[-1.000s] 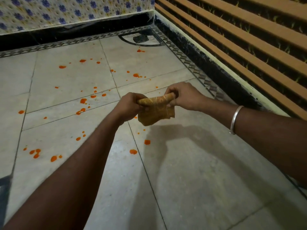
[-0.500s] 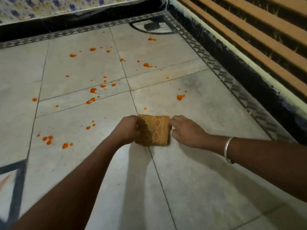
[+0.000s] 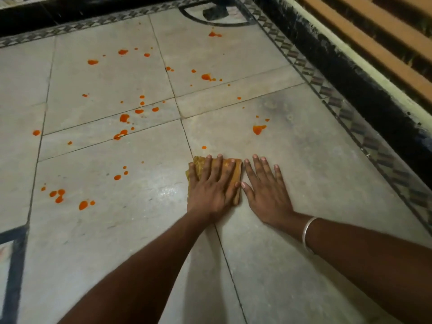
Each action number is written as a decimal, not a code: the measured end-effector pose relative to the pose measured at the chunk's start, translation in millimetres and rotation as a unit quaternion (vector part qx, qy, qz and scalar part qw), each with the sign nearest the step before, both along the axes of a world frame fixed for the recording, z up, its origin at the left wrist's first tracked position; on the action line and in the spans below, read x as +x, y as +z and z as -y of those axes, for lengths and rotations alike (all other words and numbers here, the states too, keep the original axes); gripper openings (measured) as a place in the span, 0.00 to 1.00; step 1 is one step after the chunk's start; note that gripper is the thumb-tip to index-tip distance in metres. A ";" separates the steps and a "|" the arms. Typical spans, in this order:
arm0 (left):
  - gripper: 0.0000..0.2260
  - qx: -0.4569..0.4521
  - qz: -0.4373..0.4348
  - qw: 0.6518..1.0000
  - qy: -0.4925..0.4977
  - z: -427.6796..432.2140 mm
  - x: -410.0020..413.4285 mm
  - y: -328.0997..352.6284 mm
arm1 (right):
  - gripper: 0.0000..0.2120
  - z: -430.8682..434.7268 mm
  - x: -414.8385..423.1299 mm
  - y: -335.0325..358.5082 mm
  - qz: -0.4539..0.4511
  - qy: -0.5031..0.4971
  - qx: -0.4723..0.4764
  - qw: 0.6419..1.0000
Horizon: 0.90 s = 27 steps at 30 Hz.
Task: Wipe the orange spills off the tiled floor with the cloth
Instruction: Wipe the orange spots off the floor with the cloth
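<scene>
One folded ochre cloth lies flat on the tiled floor just right of the frame's centre, across a dark grout line. Our left hand covers most of it, palm down; its fingers are straight and slightly spread, and their tips reach the cloth's upper edge. The thumb lies along the cloth's right side, and only the cloth's upper left corner, strips between the fingers and the right edge show. Our right hand rests flat on bare tile just beside the cloth, to its right, with its fingers straight and fanned; its thumb tip nearly meets the left thumb. A silver bangle circles the right wrist. Nearest of the orange spills is a small drop just above the cloth, apart from the fingertips, and a larger splash sits higher and to the right. More drops scatter over the upper left tiles, with a cluster at the left edge. Nothing stands between the cloth and these marks. Along the right side of the frame runs a patterned border, then a black skirting below wooden slats. At the top centre a dark lump sits inside a black arc; we cannot tell what it is.
</scene>
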<state>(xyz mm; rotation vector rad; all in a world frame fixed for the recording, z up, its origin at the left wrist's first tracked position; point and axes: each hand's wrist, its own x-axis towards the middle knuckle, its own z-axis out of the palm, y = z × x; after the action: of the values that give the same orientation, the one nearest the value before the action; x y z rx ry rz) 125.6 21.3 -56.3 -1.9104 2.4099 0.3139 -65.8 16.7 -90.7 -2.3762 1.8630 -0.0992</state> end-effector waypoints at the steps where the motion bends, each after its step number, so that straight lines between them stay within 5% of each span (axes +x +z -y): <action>1: 0.33 -0.007 -0.005 1.000 -0.005 3.4 2.8 0.0 | 0.32 -0.5 -0.6 0.5 -0.004 0.000 -0.009 1.000; 12: 0.32 -0.037 -0.002 0.994 0.101 -67.0 2.4 -14.5 | 0.31 -2.5 0.9 0.5 -0.005 -0.007 -0.036 0.999; 16: 0.31 -0.036 -0.028 0.998 0.039 -28.8 -18.5 -13.0 | 0.30 -4.5 2.2 -0.2 0.000 0.000 -0.043 0.999; 20: 0.31 -0.050 -0.009 0.992 0.117 17.3 34.7 -11.0 | 0.30 -2.6 -0.2 3.8 0.008 -0.005 -0.031 0.999; 24: 0.30 -0.069 -0.013 0.974 0.217 -43.9 57.9 -9.6 | 0.31 -2.4 1.7 4.7 0.016 -0.012 -0.043 0.999; 27: 0.35 -0.033 -0.019 0.982 0.186 -75.1 12.9 -11.3 | 0.30 -3.2 3.0 2.7 0.012 -0.012 -0.049 0.999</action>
<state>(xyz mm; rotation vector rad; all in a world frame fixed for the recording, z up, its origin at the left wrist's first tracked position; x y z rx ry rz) 138.5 96.4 -67.6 -2.4027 2.0936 0.2884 -62.8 19.9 -88.0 -2.4052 1.9190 -0.2254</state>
